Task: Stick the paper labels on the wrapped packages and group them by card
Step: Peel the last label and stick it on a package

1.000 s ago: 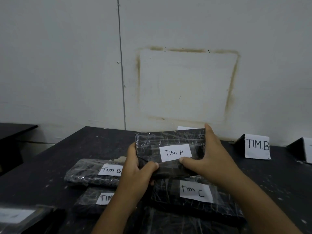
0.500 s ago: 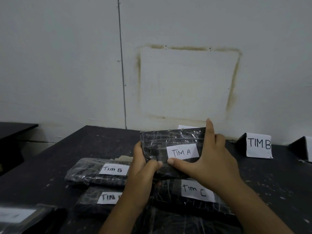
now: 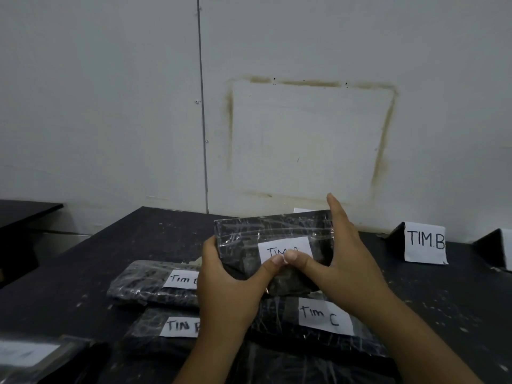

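Observation:
Both hands hold a black plastic-wrapped package [image 3: 266, 231] upright above the table. Its white label [image 3: 282, 249] reads TIM A, partly covered by both thumbs. My left hand [image 3: 230, 284] grips the package's left edge, thumb pressing the label. My right hand [image 3: 340, 256] grips the right edge, its fingers reaching up behind the package and its thumb on the label. Below lie wrapped packages: one labelled TIM B [image 3: 155, 281] at left, another TIM B [image 3: 166, 327] nearer me, and one TIM C [image 3: 324, 318].
A folded card reading TIM B [image 3: 425, 242] stands at the back right of the dark table [image 3: 83, 273], with another card [image 3: 498, 250] cut off at the right edge. A clear-wrapped item [image 3: 30, 356] lies at bottom left. The white wall rises behind.
My thumbs have slid inward across the held package and now meet on the TIM A label. The package sits a little higher and tilted towards me.

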Action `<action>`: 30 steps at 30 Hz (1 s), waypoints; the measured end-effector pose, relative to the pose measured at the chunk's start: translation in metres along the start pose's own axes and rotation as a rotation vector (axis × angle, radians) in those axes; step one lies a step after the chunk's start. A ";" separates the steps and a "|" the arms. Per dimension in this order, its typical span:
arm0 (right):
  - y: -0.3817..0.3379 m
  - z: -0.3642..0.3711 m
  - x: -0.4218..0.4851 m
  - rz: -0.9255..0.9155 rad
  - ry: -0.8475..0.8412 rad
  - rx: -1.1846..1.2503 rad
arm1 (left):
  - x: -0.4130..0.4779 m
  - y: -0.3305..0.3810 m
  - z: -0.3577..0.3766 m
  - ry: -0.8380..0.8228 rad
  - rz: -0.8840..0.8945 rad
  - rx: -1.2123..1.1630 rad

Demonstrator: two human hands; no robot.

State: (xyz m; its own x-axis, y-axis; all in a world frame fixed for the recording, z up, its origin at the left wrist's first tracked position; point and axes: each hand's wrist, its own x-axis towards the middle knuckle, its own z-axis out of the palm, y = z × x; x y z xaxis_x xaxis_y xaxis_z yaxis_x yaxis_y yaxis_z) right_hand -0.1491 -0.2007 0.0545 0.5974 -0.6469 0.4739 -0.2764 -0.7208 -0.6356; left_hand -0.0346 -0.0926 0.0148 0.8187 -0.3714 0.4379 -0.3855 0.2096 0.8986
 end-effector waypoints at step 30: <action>0.010 0.008 0.004 -0.032 0.157 -0.004 | -0.005 -0.002 0.005 0.075 0.011 -0.097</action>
State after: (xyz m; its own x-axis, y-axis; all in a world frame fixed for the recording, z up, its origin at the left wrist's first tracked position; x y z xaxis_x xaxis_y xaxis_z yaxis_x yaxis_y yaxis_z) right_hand -0.1435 -0.2083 0.0452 0.4814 -0.6544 0.5832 -0.2626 -0.7424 -0.6163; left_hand -0.0400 -0.0959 0.0110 0.8454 -0.3006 0.4415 -0.3550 0.3014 0.8850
